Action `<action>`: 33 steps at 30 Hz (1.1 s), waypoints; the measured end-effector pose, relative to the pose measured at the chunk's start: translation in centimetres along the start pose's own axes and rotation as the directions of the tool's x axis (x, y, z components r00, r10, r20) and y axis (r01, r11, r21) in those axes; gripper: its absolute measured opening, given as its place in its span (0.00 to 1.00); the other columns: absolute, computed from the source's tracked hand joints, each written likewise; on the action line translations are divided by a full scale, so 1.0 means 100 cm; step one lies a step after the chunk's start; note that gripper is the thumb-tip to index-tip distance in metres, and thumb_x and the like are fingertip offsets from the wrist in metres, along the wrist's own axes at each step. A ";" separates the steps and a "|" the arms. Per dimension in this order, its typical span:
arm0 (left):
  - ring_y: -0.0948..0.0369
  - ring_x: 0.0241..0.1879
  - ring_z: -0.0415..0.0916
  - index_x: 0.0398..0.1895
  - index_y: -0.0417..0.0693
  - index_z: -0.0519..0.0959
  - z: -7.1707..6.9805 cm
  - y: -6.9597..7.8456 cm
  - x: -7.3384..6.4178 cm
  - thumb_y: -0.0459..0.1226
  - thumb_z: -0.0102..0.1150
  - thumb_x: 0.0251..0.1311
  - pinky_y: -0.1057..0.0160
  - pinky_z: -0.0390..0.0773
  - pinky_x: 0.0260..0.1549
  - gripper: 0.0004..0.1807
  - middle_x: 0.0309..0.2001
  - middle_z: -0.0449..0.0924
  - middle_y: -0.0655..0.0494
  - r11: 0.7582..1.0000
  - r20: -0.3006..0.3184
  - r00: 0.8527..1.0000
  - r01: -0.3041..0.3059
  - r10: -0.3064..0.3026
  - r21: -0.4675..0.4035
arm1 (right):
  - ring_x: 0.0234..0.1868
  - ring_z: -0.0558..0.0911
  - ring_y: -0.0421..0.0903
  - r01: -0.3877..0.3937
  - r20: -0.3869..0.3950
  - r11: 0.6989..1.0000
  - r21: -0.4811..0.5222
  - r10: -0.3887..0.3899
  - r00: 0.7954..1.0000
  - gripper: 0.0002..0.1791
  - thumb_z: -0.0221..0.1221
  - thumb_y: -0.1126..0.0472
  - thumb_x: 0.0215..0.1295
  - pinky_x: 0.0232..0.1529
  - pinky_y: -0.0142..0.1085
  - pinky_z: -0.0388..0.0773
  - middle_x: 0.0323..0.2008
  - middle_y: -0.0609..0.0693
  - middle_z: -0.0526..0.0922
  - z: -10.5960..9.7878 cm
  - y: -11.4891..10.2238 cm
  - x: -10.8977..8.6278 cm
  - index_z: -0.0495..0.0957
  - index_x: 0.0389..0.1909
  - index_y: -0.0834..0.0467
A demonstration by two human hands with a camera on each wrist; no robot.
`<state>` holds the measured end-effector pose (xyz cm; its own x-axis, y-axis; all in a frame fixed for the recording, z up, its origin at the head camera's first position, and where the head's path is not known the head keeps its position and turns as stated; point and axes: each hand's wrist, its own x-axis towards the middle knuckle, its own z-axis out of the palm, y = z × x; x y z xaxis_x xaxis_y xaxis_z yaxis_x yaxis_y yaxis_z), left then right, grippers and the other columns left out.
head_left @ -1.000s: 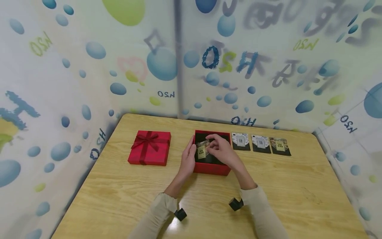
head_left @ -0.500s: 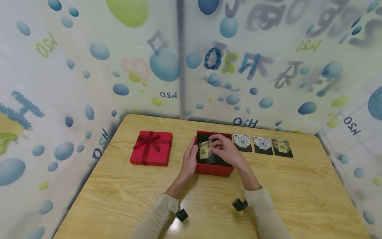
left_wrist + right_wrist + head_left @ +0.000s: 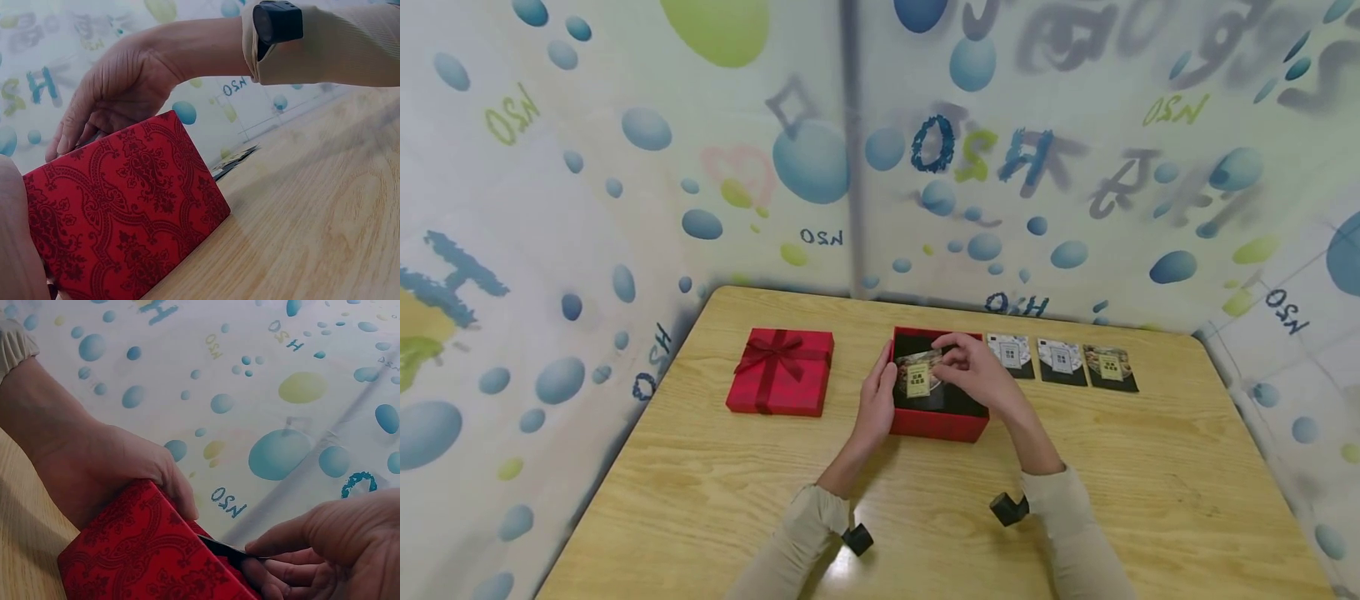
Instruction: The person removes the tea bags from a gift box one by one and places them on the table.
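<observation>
An uncovered red gift box [image 3: 936, 427] with a dark inside stands near the middle of the table. Along its left side lies my left hand [image 3: 874, 408], thumb at the rim and fingers against the outer wall, holding it steady. My right hand [image 3: 981, 379] reaches over the box and pinches a small flat packet [image 3: 917, 382] with a yellow label and food picture by its right edge. The packet lies tilted over the opening. In the right wrist view the packet [image 3: 226, 551] shows edge-on between thumb and fingers. Patterned red wall [image 3: 125, 206] fills the left wrist view.
A red lid [image 3: 805, 387] with a dark ribbon bow lies left of the box. To the right, a row holds two white-and-black packets [image 3: 1012, 354] and one dark packet [image 3: 1110, 367] with a yellow label. A printed wall rises behind the wooden table [image 3: 1150, 467].
My right hand has shifted slightly to the right over the box, and more of the packet's face shows. The left hand has stayed at the box's left side.
</observation>
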<state>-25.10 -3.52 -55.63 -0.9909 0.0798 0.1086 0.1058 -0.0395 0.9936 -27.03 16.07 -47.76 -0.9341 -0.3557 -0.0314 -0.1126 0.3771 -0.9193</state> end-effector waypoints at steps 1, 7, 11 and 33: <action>0.55 0.82 0.45 0.85 0.50 0.52 0.000 0.000 0.000 0.44 0.34 0.86 0.47 0.49 0.79 0.29 0.83 0.51 0.51 1.000 0.000 1.000 0.000 0.000 -0.001 | 0.37 0.86 0.48 0.000 0.001 1.000 0.004 0.000 1.000 0.20 0.63 0.66 0.73 0.47 0.40 0.82 0.39 0.59 0.87 -0.001 0.000 0.000 0.74 0.62 0.67; 0.56 0.82 0.46 0.85 0.53 0.52 0.000 -0.001 0.002 0.45 0.34 0.86 0.48 0.50 0.79 0.29 0.83 0.51 0.50 1.000 -0.007 1.000 -0.003 0.003 -0.011 | 0.37 0.85 0.49 -0.028 0.016 0.999 0.027 0.027 1.000 0.19 0.62 0.67 0.73 0.44 0.39 0.82 0.39 0.60 0.87 -0.005 -0.001 0.000 0.74 0.62 0.68; 0.54 0.82 0.45 0.85 0.51 0.52 -0.001 -0.001 0.002 0.44 0.34 0.86 0.46 0.51 0.79 0.29 0.84 0.49 0.46 1.000 -0.004 1.000 -0.013 0.013 -0.010 | 0.34 0.83 0.49 -0.071 0.006 0.997 0.025 0.070 0.997 0.20 0.60 0.67 0.74 0.39 0.39 0.81 0.37 0.59 0.87 -0.009 -0.004 -0.002 0.74 0.63 0.69; 0.54 0.82 0.47 0.85 0.51 0.53 0.000 -0.006 0.003 0.42 0.34 0.86 0.48 0.50 0.79 0.29 0.83 0.51 0.49 1.000 -0.011 1.000 -0.017 0.017 -0.008 | 0.35 0.79 0.42 -0.191 -0.202 0.981 0.035 0.194 0.960 0.26 0.57 0.65 0.75 0.36 0.35 0.76 0.40 0.57 0.85 -0.043 0.016 -0.042 0.65 0.69 0.69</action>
<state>-25.41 -3.46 -56.20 -0.9897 0.0683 0.1255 0.1224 -0.0488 0.9913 -24.70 21.84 -47.40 -0.9871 -0.0952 -0.1289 0.0794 0.4079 -0.9096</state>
